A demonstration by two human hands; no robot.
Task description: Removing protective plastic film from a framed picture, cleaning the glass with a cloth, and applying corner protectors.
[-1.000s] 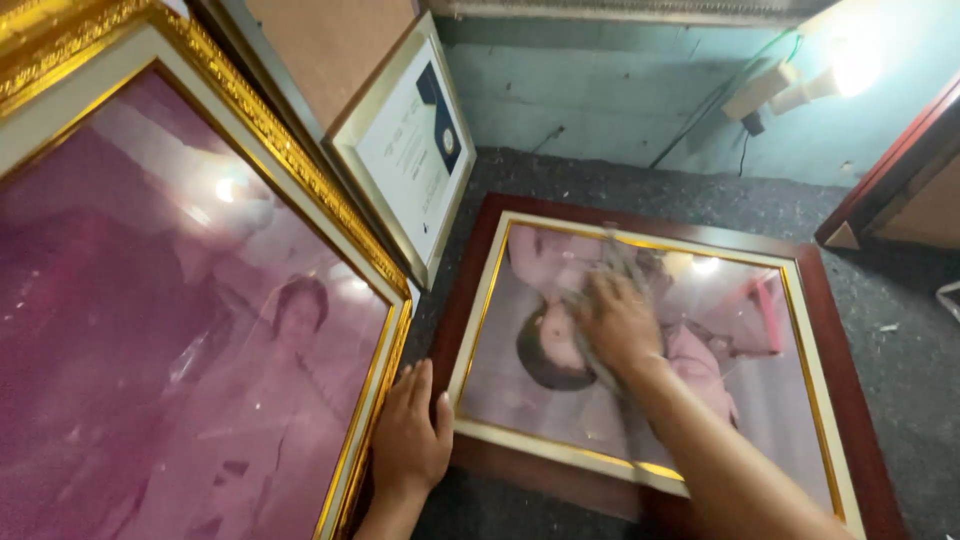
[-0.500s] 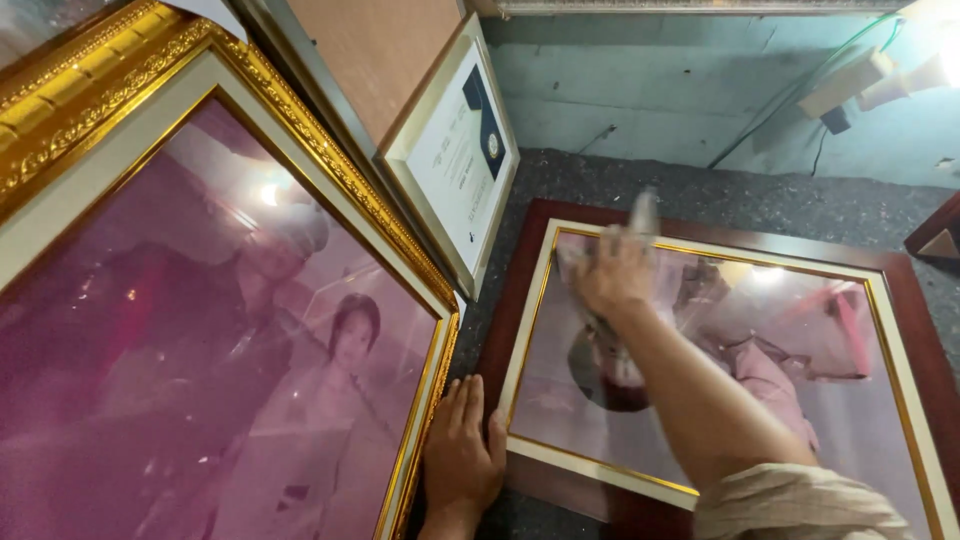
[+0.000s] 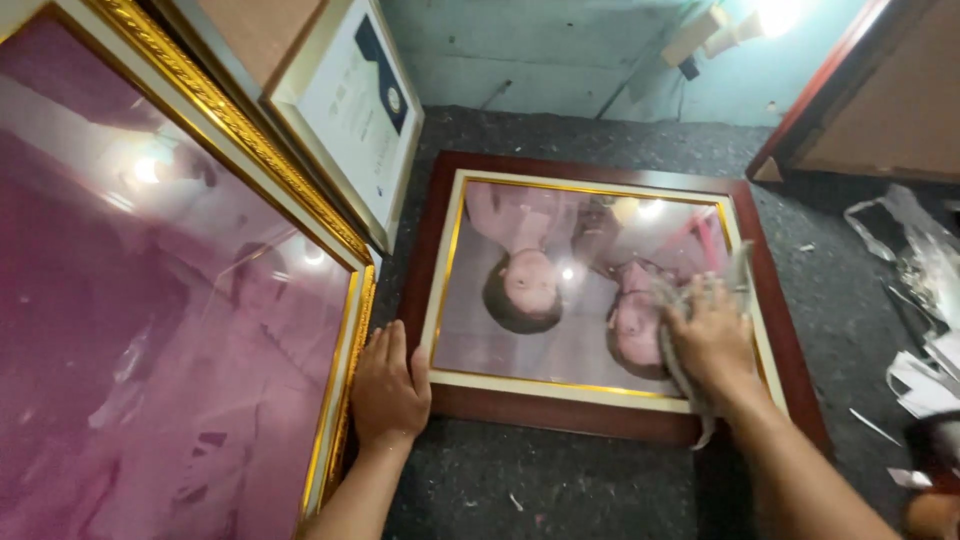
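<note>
A: Lying flat on the dark grey floor (image 3: 560,480), the framed portrait (image 3: 560,330) has a dark wooden frame with a gold inner line, and its long axis runs left to right across the view. Which way does the picture in it point?

B: Away from the viewer. The two heads sit near the close edge and the shoulders towards the far wall, so the picture reads upside down from the head camera.

A: Where is the right hand (image 3: 712,338)?

B: On the glass near the frame's close right corner. It lies palm down on a crumpled grey cloth (image 3: 690,385), fingers side by side and slightly curled, pressing the cloth onto the glass. A strip of cloth trails over the close rail of the frame.

A: And the left hand (image 3: 388,390)?

B: Flat on the floor at the frame's close left corner, fingers together and pointing away, thumb touching the wooden rail. It holds nothing. Its outer edge lies just beside the large gold-framed picture (image 3: 170,300), which leans upright at the left.

A: What else surrounds the portrait?

B: A white certificate in a pale frame (image 3: 352,110) leans behind the gold frame, close to the portrait's far left corner. Crumpled plastic wrapping (image 3: 920,270) lies well apart at the right.
</note>
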